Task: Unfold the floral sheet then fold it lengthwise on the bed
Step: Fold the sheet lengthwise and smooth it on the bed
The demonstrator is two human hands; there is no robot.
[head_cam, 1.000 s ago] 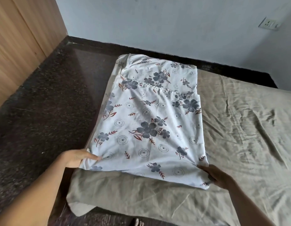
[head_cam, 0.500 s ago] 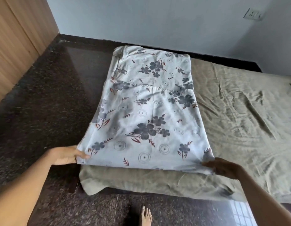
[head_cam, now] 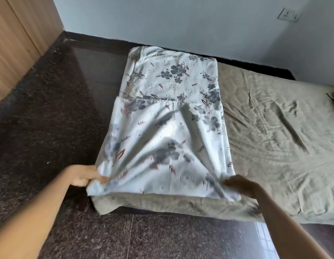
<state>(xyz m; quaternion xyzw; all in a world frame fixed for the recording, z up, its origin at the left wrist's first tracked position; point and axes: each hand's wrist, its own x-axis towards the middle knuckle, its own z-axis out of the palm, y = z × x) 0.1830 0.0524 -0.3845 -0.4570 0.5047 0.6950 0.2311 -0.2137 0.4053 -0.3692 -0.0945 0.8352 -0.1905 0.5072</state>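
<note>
Both hands, our left hand (head_cam: 83,176) and right hand (head_cam: 240,184), pinch the near corners of the floral sheet (head_cam: 168,128) along the bed (head_cam: 274,128)'s left edge, so we judge the unfolding is underway, needing a lift and opening next.

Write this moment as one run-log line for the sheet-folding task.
left hand: grips near-left corner | right hand: grips near-right corner | floral sheet: folded, near end lifted, creased | bed: sheet on left side
</note>
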